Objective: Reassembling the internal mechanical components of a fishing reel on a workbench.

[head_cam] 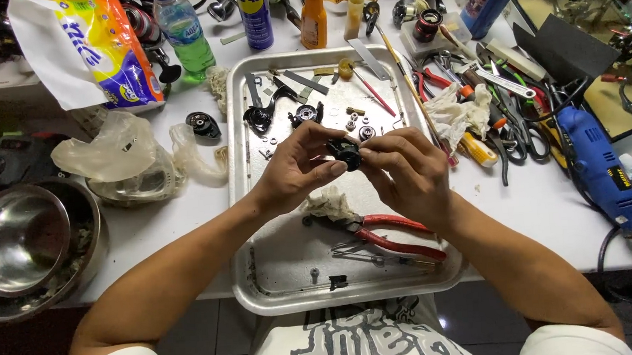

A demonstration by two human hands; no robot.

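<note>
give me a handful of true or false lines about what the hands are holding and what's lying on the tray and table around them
1. Both hands grip one small black part over the metal tray. True: the left hand and right hand pinch the small black part above the metal tray.
2. Red-handled pliers lie on the tray below the hands. True: the red-handled pliers rest there.
3. The blue rotary tool sits inside the tray. False: the blue rotary tool lies on the table right of the tray.
4. The steel bowl stands right of the tray. False: the steel bowl is at the far left.
5. The green drink bottle lies on its side. False: the green drink bottle stands upright.
</note>
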